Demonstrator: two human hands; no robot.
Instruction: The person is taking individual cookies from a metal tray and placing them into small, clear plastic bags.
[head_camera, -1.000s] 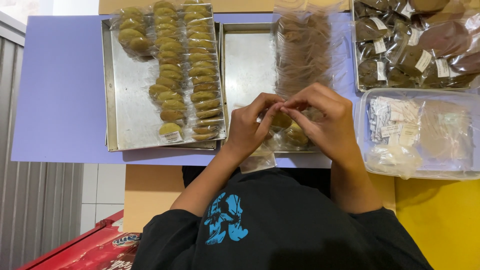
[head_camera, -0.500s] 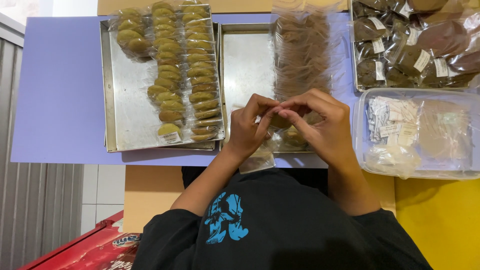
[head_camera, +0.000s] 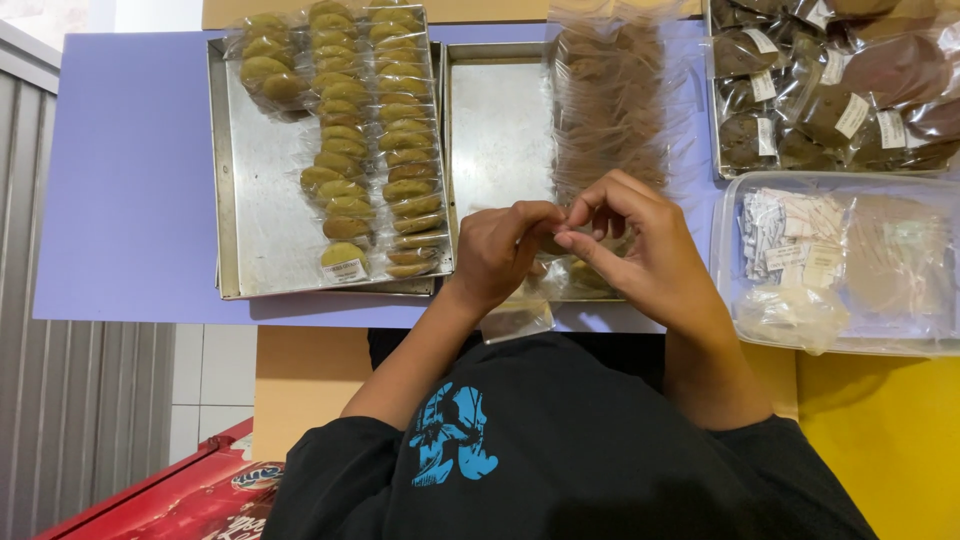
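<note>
Cookie in a clear plastic sleeve, small and mostly hidden, sits pinched between both hands over the near edge of the middle steel tray; the left hand curls its fingertips tightly on it from one side, and the right hand meets it with thumb and forefinger closed narrowly on the crinkly film. Loose glossy wrap hangs just below the hands. Behind them lies a stack of brown wrapped cookies. On the neighbouring flat metal tray run rows of round greenish wrapped cookies. A translucent plastic tub of small white paper sachets stands to the right, near dark bagged cookies, all on a lilac tabletop
</note>
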